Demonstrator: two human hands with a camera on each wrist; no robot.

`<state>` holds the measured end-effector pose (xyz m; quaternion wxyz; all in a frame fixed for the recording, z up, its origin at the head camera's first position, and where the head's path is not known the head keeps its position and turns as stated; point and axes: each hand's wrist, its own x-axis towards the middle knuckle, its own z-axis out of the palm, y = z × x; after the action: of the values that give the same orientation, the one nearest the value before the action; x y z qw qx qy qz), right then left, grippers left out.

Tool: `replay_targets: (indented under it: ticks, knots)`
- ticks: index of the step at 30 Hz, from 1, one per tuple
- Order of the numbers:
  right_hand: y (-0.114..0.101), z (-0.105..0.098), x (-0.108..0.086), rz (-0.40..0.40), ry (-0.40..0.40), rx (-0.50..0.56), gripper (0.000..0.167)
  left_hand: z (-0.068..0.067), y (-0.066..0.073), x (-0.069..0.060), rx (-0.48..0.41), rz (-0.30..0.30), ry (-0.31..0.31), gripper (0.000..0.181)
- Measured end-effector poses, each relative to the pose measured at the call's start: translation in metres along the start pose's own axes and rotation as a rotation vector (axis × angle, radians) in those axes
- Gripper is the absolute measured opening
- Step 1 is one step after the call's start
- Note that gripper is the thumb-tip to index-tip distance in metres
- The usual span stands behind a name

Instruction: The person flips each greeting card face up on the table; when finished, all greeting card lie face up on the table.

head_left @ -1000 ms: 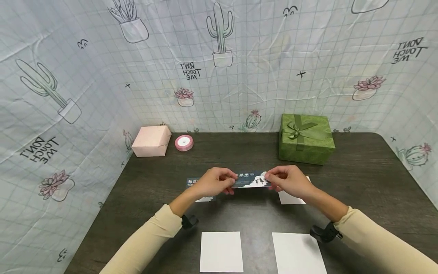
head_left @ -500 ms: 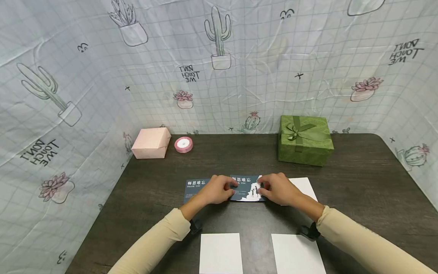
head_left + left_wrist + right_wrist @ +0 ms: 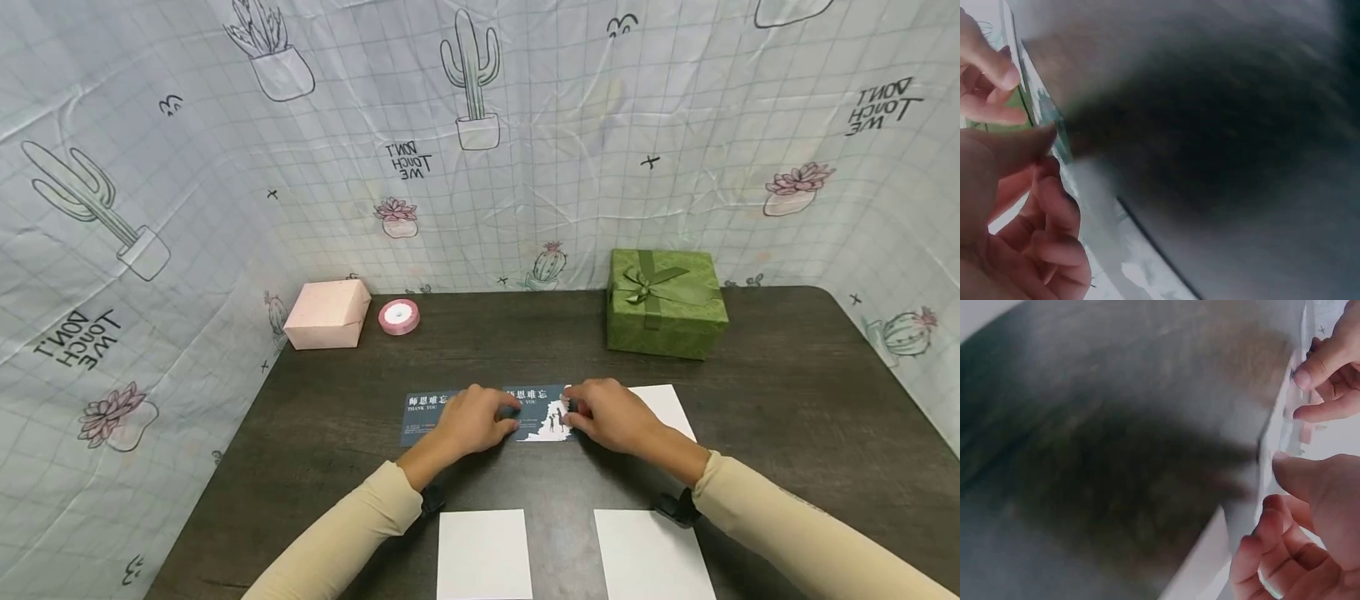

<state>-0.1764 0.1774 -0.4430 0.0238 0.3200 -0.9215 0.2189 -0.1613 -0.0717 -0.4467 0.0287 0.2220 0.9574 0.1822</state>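
A dark blue greeting card (image 3: 542,412) printed "THANK YOU", with white areas and small figures, lies on the dark wooden table (image 3: 517,354). My left hand (image 3: 474,421) is at its left edge, thumb and forefinger bent and visibly apart. Opposite it, my right hand (image 3: 611,412) rests at the right edge in a similar pose, fingertips touching the card. A matching card (image 3: 422,417) lies to the left, partly hidden by my left hand. Behind the right hand a white square card (image 3: 666,408) is partly covered. Both wrist views show the hands low beside the blurred tabletop.
Two white square cards (image 3: 483,554) (image 3: 654,554) lie near the front. At the back left are a pink wrapped box (image 3: 326,315) and a pink ribbon roll (image 3: 398,317). A green gift box (image 3: 663,304) with a bow stands back right. A cactus-print curtain (image 3: 555,167) hangs behind.
A second ago both hands held the card tilted above the table by its sides. It came down flat between the two cards, and the finger and thumb tips moved apart around its edges.
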Motion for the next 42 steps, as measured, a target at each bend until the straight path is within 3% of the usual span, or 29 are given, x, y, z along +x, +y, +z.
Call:
replay_targets:
  ticks: [4, 6, 13, 16, 20, 27, 36, 42]
  knots:
    - [0.009, -0.028, -0.008, 0.072, 0.044, 0.029, 0.035, -0.004, 0.010, 0.008, 0.015, 0.023, 0.046, 0.029]
    - [0.019, -0.045, -0.015, 0.128, 0.016, 0.049, 0.038, -0.006, 0.018, 0.013, 0.007, 0.022, 0.044, 0.029]
    - [0.066, -0.080, -0.039, 0.236, -0.183, 0.140, 0.069, -0.007, 0.051, 0.042, -0.075, -0.019, -0.115, 0.043]
    - [0.082, -0.083, -0.047, 0.279, -0.245, 0.181, 0.084, -0.004, 0.062, 0.056, -0.073, -0.028, -0.180, 0.055]
    - [0.097, -0.079, -0.053, 0.305, -0.284, 0.184, 0.098, 0.005, 0.077, 0.068, 0.026, -0.037, -0.239, 0.070]
    - [0.102, -0.071, -0.057, 0.305, -0.342, 0.201, 0.104, 0.023, 0.096, 0.082, 0.218, -0.050, -0.265, 0.078]
    - [0.099, -0.071, -0.059, 0.341, -0.372, 0.155, 0.102, 0.027, 0.107, 0.093, 0.199, -0.083, -0.291, 0.087]
    - [0.099, -0.073, -0.060, 0.364, -0.362, 0.138, 0.092, 0.025, 0.112, 0.098, 0.114, -0.112, -0.302, 0.078]
